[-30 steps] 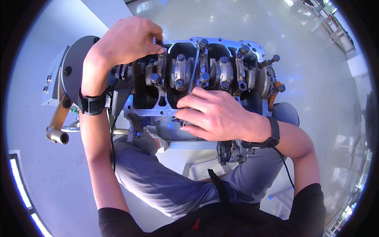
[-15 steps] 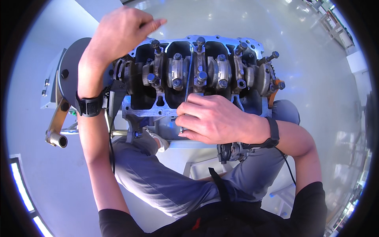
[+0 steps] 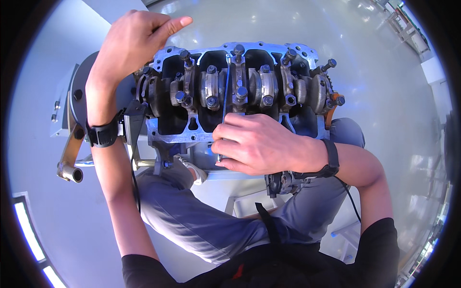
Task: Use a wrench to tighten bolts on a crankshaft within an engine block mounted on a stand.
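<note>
In front of me lies an engine block [image 3: 168,137] with its crankshaft [image 3: 210,85] and bearing caps [image 3: 238,77] facing up. Dark bolts [image 3: 241,92] stand up from the caps. My right hand [image 3: 259,144] is closed around the lower part of a long, slim metal wrench [image 3: 226,89], over the block's near edge. The wrench's far end meets the block beside the middle cap. My left hand [image 3: 128,45] is raised above the block's far left corner, thumb stretched out to the right. Its other fingers are hidden behind the hand.
A round dark plate [image 3: 81,91] of the stand is at the block's left end, with a metal handle bar [image 3: 71,158] below. An orange bracket [image 3: 332,113] sits at the right end. Black wristbands with cables are on both wrists. My knees flank the block's near side.
My left hand has shifted a little left and down in the picture. My right hand keeps its grip on the wrench, almost unmoved. The block appears slightly further left.
</note>
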Motion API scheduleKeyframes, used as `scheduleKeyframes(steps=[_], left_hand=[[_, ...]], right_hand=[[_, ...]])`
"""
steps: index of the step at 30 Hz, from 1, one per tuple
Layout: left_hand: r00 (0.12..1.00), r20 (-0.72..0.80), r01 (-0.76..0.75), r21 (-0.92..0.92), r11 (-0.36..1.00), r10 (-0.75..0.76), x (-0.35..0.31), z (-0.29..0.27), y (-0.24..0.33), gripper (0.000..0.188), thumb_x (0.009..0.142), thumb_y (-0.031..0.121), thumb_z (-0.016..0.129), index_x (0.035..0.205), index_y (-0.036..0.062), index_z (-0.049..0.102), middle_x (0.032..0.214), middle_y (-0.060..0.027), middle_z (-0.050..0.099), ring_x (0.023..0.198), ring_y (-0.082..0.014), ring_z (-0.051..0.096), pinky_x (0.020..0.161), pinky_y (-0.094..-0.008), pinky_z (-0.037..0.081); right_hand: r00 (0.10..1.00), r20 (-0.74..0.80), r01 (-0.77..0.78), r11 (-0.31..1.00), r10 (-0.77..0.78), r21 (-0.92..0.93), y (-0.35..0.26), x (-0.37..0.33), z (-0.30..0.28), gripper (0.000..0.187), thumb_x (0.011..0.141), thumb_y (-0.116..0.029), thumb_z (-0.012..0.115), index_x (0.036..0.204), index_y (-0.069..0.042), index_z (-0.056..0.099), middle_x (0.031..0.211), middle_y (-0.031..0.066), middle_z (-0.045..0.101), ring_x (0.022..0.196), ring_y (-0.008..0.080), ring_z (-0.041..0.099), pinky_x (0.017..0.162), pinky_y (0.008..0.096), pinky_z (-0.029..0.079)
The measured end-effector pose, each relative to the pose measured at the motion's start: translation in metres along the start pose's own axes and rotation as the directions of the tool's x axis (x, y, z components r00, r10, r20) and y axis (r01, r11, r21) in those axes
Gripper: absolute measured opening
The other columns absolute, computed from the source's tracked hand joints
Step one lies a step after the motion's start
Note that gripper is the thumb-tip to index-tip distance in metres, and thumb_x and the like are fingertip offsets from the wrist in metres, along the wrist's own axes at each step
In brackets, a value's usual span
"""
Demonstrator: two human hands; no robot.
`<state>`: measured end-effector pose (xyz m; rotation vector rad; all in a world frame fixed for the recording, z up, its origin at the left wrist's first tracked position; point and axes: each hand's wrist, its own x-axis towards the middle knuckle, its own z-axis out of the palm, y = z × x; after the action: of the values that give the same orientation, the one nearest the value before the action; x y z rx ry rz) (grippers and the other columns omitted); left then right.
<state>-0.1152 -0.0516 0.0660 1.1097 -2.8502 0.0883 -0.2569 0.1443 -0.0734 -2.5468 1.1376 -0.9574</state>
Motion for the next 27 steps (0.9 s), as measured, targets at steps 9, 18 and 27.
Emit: scheduleKeyframes(steps=[9,18,27], left_hand=[[0.952,-0.013,-0.304,-0.158,0.939,0.306,0.007,0.025,-0.013,0.029,0.093,0.031,0.067,0.087,0.0022,0.068,0.063,-0.0076,0.064,0.057,-0.0173,0.060,0.061,-0.0327,0.048],[0.871,-0.320,-0.459,-0.255,0.851,0.373,-0.003,0.036,-0.009,0.027,0.091,0.028,0.070,0.081,0.0024,0.068,0.061,-0.0065,0.062,0.056,-0.0179,0.058,0.059,-0.0346,0.047],[0.984,-0.032,-0.179,-0.120,0.976,0.177,-0.001,0.009,-0.006,0.020,0.091,0.022,0.071,0.093,0.0027,0.069,0.069,-0.0085,0.067,0.061,-0.0199,0.062,0.061,-0.0346,0.048]], right_hand=[[1.000,0.000,0.003,1.000,-0.003,0.003,-0.001,0.000,0.000,0.022,0.079,-0.020,0.078,0.090,-0.006,0.064,0.094,0.0040,0.059,0.083,0.0203,0.058,0.063,0.0338,0.053],[1.000,-0.011,0.014,1.000,-0.014,-0.001,0.000,0.000,0.001,0.022,0.079,-0.020,0.077,0.089,-0.006,0.063,0.094,0.0039,0.059,0.084,0.0203,0.058,0.061,0.0339,0.053],[1.000,-0.005,0.009,1.000,-0.009,-0.002,0.001,-0.001,0.002,0.022,0.079,-0.020,0.077,0.089,-0.006,0.063,0.093,0.0034,0.058,0.083,0.0202,0.057,0.061,0.0337,0.053]])
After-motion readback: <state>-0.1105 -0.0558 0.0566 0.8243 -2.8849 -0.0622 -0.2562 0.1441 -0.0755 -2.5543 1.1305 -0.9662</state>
